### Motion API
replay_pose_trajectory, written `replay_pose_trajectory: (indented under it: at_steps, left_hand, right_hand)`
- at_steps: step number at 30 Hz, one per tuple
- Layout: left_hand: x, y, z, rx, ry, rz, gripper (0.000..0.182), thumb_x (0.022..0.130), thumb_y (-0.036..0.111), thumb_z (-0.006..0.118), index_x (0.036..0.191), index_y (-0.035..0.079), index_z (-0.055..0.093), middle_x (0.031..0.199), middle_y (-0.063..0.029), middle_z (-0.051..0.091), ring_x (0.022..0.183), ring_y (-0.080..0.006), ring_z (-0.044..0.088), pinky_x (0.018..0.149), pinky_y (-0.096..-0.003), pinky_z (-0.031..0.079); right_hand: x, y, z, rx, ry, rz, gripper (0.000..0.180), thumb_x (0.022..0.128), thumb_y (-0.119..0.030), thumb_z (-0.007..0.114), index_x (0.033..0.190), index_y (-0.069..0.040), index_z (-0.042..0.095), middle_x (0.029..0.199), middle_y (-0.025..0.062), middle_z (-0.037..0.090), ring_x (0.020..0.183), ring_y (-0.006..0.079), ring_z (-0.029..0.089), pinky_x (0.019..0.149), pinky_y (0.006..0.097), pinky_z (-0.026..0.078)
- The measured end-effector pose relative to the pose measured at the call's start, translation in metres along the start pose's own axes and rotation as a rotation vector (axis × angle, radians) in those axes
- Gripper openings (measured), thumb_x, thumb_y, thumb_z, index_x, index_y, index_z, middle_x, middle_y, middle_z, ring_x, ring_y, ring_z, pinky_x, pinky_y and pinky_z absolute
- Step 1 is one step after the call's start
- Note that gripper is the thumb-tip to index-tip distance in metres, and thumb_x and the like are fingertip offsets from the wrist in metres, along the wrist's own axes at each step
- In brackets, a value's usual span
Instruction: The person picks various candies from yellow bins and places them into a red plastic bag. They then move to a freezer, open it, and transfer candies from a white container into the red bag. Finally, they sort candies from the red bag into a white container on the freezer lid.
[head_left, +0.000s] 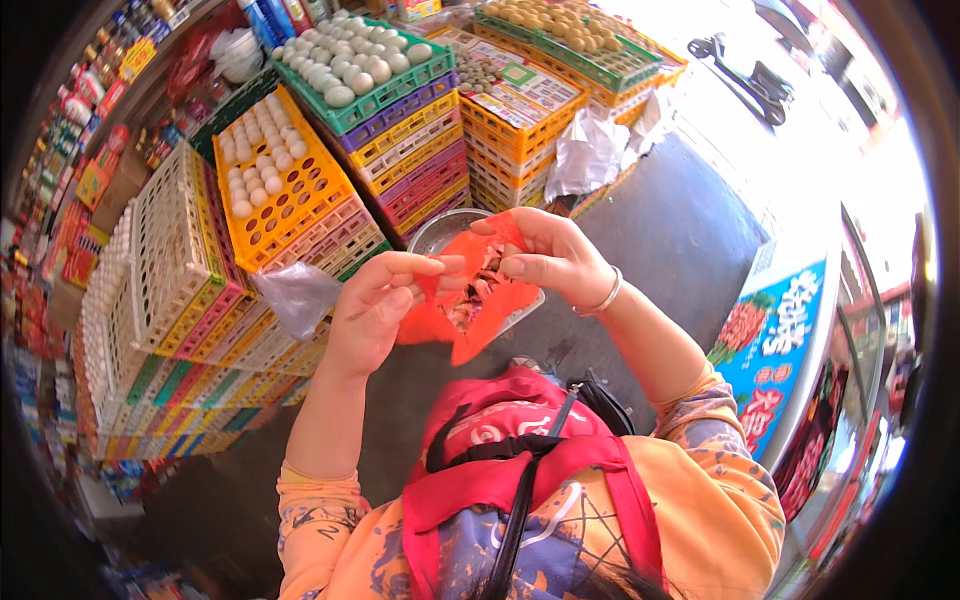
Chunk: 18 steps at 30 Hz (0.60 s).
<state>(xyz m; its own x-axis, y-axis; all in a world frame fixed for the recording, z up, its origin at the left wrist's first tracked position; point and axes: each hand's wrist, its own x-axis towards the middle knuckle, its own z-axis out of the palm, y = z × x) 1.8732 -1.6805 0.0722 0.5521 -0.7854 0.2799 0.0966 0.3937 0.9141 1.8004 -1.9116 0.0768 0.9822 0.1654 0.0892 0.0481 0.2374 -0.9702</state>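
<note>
Both my hands hold a thin red plastic bag (480, 345) in front of my body, spread between them. My left hand (375, 307) pinches one side of it between thumb and fingers. My right hand (559, 251), with a bangle at the wrist, grips the upper edge on the other side. Small reddish-brown pieces (480, 289) show between the bag's edges; whether they lie in the bag or in a container below, I cannot tell. Beyond the bag a round metal bowl (439, 225) is partly hidden. The rim of a pale tray (525, 315) shows below the bag.
Stacked plastic crates with pale eggs (364, 64) and an orange egg tray (289, 195) stand ahead. Further stacks carry small speckled eggs (476, 71) and brownish round items (555, 26). Shelves of bottles (79, 109) line the left. A blue printed counter panel (772, 337) stands right.
</note>
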Motion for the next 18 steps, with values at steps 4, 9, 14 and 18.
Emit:
replay_pose_trajectory:
  at_steps: [4,9,14,18]
  left_hand:
    - [-0.003,-0.037,-0.013,-0.065,0.340,0.023,0.030,0.091,0.017,0.049,0.115,-0.001,0.051,0.119,-0.0162,0.056,0.110,-0.0226,0.054,0.098,-0.0369,0.039]
    - [-0.030,-0.106,-0.028,-0.114,0.745,-0.099,0.028,0.090,0.018,0.053,0.114,0.004,0.053,0.109,-0.0098,0.060,0.097,-0.0180,0.058,0.089,-0.0327,0.043]
    - [-0.059,-0.162,-0.035,-0.069,1.056,-0.168,0.026,0.088,0.008,0.055,0.114,0.004,0.052,0.101,-0.0056,0.060,0.087,-0.0119,0.058,0.081,-0.0257,0.045]
    - [-0.054,-0.180,-0.031,0.017,1.091,-0.187,0.032,0.086,0.005,0.058,0.117,0.002,0.052,0.104,-0.0049,0.059,0.090,-0.0106,0.056,0.081,-0.0254,0.045]
  right_hand:
    - [0.035,0.041,-0.076,-0.030,0.048,0.027,0.038,0.083,-0.011,0.061,0.117,0.003,0.053,0.102,0.0034,0.062,0.085,0.0062,0.055,0.076,0.0225,0.045]
    - [0.064,0.130,-0.155,0.033,0.216,0.214,0.039,0.084,-0.011,0.059,0.121,0.000,0.052,0.081,-0.0035,0.055,0.067,0.0048,0.046,0.060,0.0195,0.037]
    - [0.061,0.180,-0.197,0.027,0.239,0.321,0.037,0.085,-0.007,0.057,0.122,-0.003,0.053,0.074,-0.0013,0.054,0.061,0.0071,0.049,0.058,0.0210,0.040]
    - [0.059,0.196,-0.205,0.047,0.224,0.394,0.036,0.084,-0.007,0.057,0.120,-0.002,0.054,0.074,0.0000,0.055,0.064,0.0094,0.053,0.061,0.0226,0.043]
